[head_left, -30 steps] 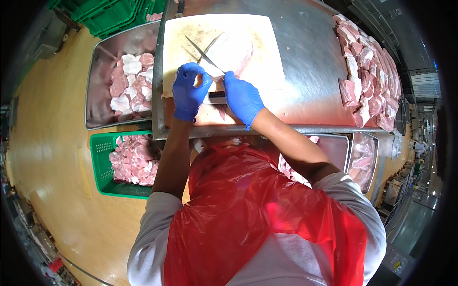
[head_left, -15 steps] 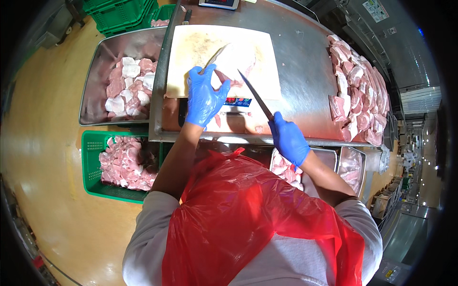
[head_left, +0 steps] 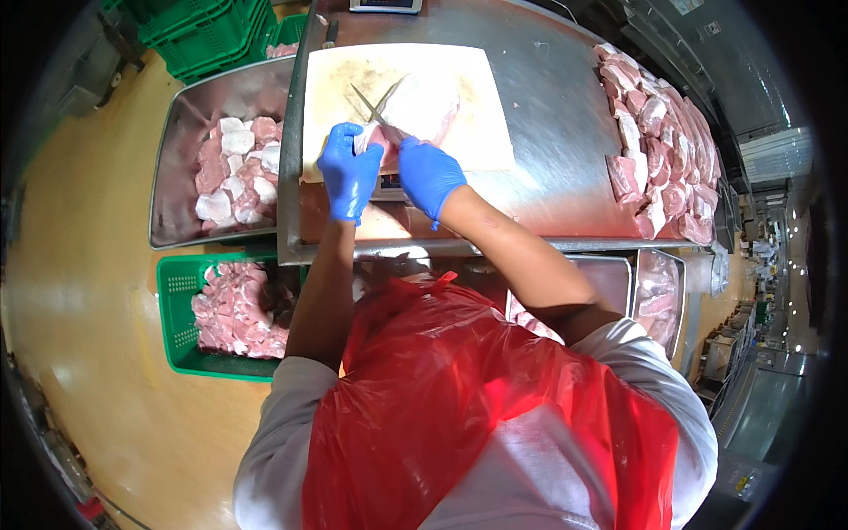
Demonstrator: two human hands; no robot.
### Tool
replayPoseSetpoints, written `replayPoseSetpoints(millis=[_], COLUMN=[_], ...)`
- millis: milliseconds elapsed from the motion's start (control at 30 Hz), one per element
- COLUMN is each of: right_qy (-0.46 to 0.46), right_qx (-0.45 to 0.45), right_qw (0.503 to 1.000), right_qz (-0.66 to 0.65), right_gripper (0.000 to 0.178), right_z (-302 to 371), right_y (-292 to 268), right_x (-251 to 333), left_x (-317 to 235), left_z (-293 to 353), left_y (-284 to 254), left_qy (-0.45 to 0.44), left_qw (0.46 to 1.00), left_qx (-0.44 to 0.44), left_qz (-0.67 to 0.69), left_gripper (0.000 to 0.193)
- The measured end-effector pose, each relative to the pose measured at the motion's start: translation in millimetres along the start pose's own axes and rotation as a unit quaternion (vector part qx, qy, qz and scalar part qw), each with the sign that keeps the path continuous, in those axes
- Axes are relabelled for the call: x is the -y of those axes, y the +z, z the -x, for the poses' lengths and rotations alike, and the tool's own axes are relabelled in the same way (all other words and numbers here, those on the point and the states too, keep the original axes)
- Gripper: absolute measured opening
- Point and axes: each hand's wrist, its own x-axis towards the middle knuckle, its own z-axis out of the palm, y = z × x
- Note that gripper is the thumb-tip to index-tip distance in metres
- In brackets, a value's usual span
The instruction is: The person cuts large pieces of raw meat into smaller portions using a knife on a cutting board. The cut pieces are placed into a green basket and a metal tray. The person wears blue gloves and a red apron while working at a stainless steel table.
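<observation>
A large piece of pale, fat-covered raw meat [head_left: 427, 99] lies on the white cutting board [head_left: 331, 79]. My right hand [head_left: 428, 177], in a blue glove, is closed round the handle of a knife [head_left: 374, 113]. The blade points up and left along the near left side of the meat. My left hand [head_left: 351, 177], gloved too, grips a smaller pink slice of meat [head_left: 378, 144] just left of the knife. Whether that slice is fully parted from the big piece is hidden by the blade and my right hand. Part of a digital scale [head_left: 389, 185] shows beneath the board's near edge.
Many meat pieces [head_left: 658, 132] are piled on the steel table [head_left: 548, 115] at right. Left of the table stand a metal tub [head_left: 172, 168] with cut slices and a green basket [head_left: 181, 305] of meat chunks. Another knife [head_left: 330, 34] lies beyond the board. Stacked green crates [head_left: 203, 40] stand far left.
My right hand has swung the knife leftward to the meat, its tip now pointing up and left. My left hand has moved slightly left, with a slice in its fingers.
</observation>
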Motion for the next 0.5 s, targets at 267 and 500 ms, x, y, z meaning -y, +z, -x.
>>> replayPoseSetpoints(millis=[267,500], right_qy=[-0.006,-0.012], right_qx=[0.151,0.028], right_qw=[0.986,0.998], right_qz=[0.076,0.051], right_gripper=[0.023,0.015], right_z=[95,137], right_y=[-29,-49], right_x=[-45,-93], left_x=[17,-6], left_z=[-20,46], left_y=[-56,-179], left_qy=[0.197,-0.082], left_qw=[0.962,0.979], left_qx=[0.010,-0.133], left_qz=[-0.191,-0.129], left_gripper=[0.015,0.007])
